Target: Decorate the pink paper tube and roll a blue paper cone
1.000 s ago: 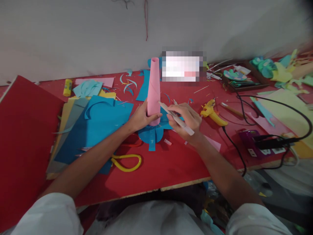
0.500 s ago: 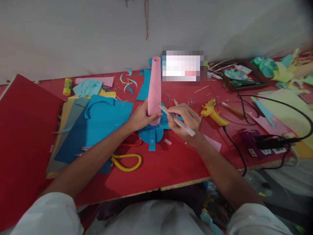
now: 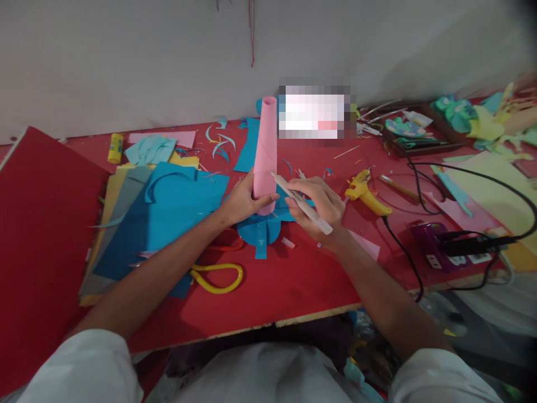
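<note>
Partly, the left hand (image 3: 242, 201) hid the near end of the pink tube (image 3: 265, 151), its grip pinched around it mid-counter (image 3: 268, 291); the right hand (image 3: 316, 206) pinched a pen (image 3: 308, 210), fingers covering its middle.

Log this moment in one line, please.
left hand: holds pink paper tube upright | right hand: holds white marker, tip at tube | yellow glue gun: lying on red table
</note>
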Demonstrator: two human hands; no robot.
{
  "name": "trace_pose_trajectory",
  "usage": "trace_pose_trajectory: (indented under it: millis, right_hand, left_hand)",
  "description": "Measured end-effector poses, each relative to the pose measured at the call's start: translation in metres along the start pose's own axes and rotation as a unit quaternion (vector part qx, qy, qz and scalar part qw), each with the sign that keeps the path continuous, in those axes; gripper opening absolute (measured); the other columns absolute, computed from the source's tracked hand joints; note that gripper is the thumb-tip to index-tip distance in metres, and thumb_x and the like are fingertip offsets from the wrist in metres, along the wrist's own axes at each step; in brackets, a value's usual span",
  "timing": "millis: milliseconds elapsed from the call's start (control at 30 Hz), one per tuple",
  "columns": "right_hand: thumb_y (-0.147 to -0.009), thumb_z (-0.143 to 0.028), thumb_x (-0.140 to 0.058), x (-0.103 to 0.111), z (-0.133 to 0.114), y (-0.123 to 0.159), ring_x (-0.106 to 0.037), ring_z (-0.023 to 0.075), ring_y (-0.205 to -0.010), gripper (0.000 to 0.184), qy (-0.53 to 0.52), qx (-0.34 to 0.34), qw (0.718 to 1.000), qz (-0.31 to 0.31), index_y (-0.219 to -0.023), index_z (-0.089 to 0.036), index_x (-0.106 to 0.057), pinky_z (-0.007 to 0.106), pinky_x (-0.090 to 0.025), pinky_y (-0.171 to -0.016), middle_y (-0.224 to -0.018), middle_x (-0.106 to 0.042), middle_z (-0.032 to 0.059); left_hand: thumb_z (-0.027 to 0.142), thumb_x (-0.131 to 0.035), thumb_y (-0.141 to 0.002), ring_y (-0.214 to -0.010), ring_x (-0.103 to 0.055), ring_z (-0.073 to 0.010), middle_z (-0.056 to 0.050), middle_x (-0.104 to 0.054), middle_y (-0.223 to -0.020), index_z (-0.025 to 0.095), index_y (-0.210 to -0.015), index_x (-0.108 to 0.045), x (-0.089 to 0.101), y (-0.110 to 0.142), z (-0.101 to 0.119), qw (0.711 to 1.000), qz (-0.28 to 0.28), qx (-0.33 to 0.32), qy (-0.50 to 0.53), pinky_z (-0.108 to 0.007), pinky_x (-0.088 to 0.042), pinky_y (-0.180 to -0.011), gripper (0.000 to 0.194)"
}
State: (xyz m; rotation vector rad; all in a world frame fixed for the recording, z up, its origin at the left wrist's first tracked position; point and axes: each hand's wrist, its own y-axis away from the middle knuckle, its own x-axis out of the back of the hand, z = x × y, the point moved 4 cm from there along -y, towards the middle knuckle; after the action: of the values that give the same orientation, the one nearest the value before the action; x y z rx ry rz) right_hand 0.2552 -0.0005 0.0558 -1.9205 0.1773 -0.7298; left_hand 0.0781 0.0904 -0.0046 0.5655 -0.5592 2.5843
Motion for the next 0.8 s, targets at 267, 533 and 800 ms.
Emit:
trace_pose_trajectory:
  millis: [267,533,800]
  right_hand:
    - [-0.099,-0.019,-0.065,-0.0014,0.0008,0.0006,-0.076,0.0229,-0.091,0.028,-0.001,-0.007,1.000,-0.006,-0.125,-0.026,-0.064,0.041,-0.065,-0.082,-0.104,-0.079,0.0068]
    - [-0.098,-0.019,-0.066,-0.0017,0.0048,0.0035,-0.077,0.0234,-0.093,0.027,-0.004,-0.021,1.000,0.001,-0.124,-0.027,-0.065,0.042,-0.065,-0.085,-0.105,-0.079,0.0060]
    - [-0.100,-0.020,-0.065,-0.0005,0.0022,0.0001,-0.077,0.0235,-0.092,0.026,0.002,-0.013,1.000,0.000,-0.125,-0.027,-0.065,0.042,-0.066,-0.082,-0.105,-0.079,0.0066]
  left_hand:
    - [0.068,-0.074,-0.085,-0.120,-0.069,-0.0310,-0.014,-0.071,-0.134,0.019,-0.137,-0.060,-0.0001,0.0006,-0.0020,1.000,-0.001,-0.003,0.002,-0.044,-0.056,-0.102,0.073]
    - [0.068,-0.073,-0.085,-0.125,-0.068,-0.0340,-0.016,-0.070,-0.139,0.018,-0.141,-0.058,0.0004,0.0006,-0.0016,1.000,-0.003,0.010,-0.002,-0.048,-0.055,-0.105,0.076]
    - [0.066,-0.074,-0.085,-0.125,-0.068,-0.0336,-0.015,-0.069,-0.139,0.019,-0.141,-0.058,0.0004,0.0004,0.0002,1.000,-0.005,0.004,0.012,-0.047,-0.056,-0.105,0.075]
